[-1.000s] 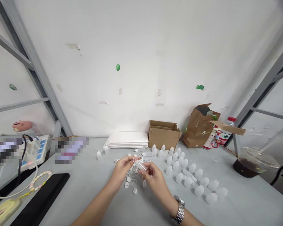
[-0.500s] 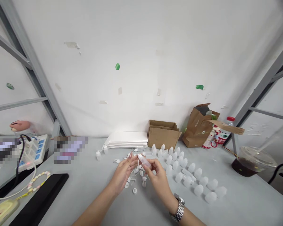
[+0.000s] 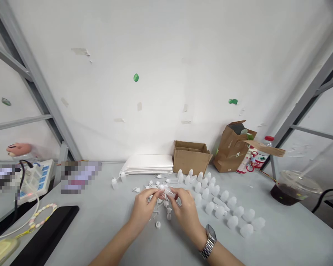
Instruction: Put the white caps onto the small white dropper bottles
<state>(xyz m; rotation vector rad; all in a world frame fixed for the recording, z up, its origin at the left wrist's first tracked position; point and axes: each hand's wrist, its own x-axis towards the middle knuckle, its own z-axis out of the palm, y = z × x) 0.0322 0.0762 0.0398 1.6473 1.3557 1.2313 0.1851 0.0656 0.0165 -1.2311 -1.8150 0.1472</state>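
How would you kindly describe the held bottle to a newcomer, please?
Above the grey table, before the cardboard box, find the left hand and right hand. Between them is a small translucent bottle, the only one held; the other bottles rest below.

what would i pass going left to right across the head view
Power strip, left hand, small translucent bottle, right hand, wristwatch, brown paper bag, red-capped bottle, lidded cup of dark drink.

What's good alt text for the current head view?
Left hand and right hand hold a small bottle between them, above scattered white caps on a gray table. More bottles spread to the right; a carton and paper bag stand behind.
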